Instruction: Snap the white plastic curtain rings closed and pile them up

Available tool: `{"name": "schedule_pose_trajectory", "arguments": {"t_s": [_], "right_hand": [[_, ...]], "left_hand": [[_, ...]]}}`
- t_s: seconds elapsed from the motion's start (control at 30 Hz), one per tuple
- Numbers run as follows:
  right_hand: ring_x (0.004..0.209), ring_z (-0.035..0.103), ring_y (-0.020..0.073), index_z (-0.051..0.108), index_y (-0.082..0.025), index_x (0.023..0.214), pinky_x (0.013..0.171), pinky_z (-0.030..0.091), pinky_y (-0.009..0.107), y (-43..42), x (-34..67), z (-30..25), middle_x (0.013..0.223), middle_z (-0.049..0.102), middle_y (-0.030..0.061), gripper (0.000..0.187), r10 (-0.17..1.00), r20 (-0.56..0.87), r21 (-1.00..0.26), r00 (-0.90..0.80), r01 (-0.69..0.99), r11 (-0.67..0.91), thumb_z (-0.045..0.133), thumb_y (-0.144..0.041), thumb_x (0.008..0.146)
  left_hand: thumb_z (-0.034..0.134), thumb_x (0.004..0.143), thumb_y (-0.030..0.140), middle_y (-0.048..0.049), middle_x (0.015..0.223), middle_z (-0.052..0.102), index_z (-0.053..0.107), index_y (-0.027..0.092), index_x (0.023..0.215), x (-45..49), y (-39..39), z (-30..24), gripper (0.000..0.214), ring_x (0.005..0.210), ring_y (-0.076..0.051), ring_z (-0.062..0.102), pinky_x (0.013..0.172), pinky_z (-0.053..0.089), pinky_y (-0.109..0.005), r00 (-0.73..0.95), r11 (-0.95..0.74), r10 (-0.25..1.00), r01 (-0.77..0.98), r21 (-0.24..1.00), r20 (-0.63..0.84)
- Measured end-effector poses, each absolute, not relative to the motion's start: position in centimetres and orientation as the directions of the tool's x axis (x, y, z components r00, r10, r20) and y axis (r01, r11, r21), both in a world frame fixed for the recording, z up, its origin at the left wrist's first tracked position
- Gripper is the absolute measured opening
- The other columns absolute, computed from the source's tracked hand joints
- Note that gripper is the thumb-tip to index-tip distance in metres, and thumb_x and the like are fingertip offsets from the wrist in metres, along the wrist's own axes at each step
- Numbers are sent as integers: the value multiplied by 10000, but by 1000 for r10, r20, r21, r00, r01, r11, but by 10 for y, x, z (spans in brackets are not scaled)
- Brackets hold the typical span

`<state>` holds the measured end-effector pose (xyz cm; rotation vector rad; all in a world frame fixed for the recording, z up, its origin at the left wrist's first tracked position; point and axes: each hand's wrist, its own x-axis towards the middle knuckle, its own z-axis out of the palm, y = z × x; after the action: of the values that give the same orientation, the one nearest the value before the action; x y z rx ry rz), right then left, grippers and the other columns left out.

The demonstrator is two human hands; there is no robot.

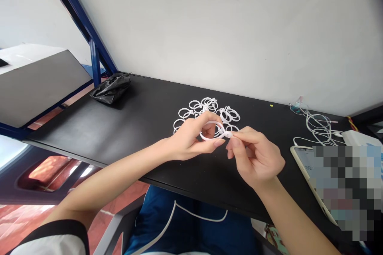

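Between my two hands is a white ring with a small white knob at its right end. My left hand grips the ring, fingers curled around its far side and thumb along the near side. The thumb and index finger of my right hand pinch at the knob. Just behind, on the black table, lies a loose pile of similar white rings, partly hidden by my left hand.
A crumpled black plastic bag lies at the back left. Glasses, tangled white cables, a white box and a partly pixelated phone are on the right. A pale wall borders the table's back edge.
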<state>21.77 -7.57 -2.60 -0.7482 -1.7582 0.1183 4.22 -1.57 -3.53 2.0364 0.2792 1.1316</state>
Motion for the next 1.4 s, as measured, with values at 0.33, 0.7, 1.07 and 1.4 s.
{"name": "schedule_pose_trajectory", "arguments": {"t_s": [0.33, 0.7, 1.07, 1.4], "right_hand": [[535, 617, 109, 630, -192, 1024, 449, 511, 223, -73, 218, -27, 711, 669, -7, 252, 540, 832, -458, -129, 392, 798, 607, -7, 855], [526, 595, 122, 666, -226, 1025, 445, 496, 259, -69, 216, -29, 690, 664, -19, 335, 468, 879, -373, -94, 476, 797, 704, 1, 781], [509, 596, 122, 682, -236, 1109, 447, 494, 259, -70, 215, -28, 681, 675, -19, 370, 463, 879, -354, -110, 499, 791, 666, -27, 804], [487, 587, 131, 655, -230, 999, 425, 476, 260, -69, 217, -29, 621, 635, -37, 271, 472, 873, -368, -123, 470, 802, 636, -64, 786]], "left_hand": [[496, 989, 455, 14, 767, 578, 497, 166, 996, 41, -20, -29, 289, 587, -76, 591, 582, 483, -205, 750, -258, 563, -240, 936, 347], [379, 1002, 563, 79, 560, 452, 484, 171, 898, 40, -16, -18, 419, 472, -98, 571, 548, 442, -225, 895, 78, 422, -194, 978, 144], [344, 1021, 525, 81, 542, 430, 482, 172, 912, 38, -15, -17, 394, 461, -109, 561, 521, 415, -239, 923, 103, 370, -150, 983, 102], [406, 1014, 452, 75, 571, 465, 499, 172, 941, 40, -15, -21, 304, 490, -110, 574, 544, 475, -247, 928, 112, 360, -145, 983, 96]]}}
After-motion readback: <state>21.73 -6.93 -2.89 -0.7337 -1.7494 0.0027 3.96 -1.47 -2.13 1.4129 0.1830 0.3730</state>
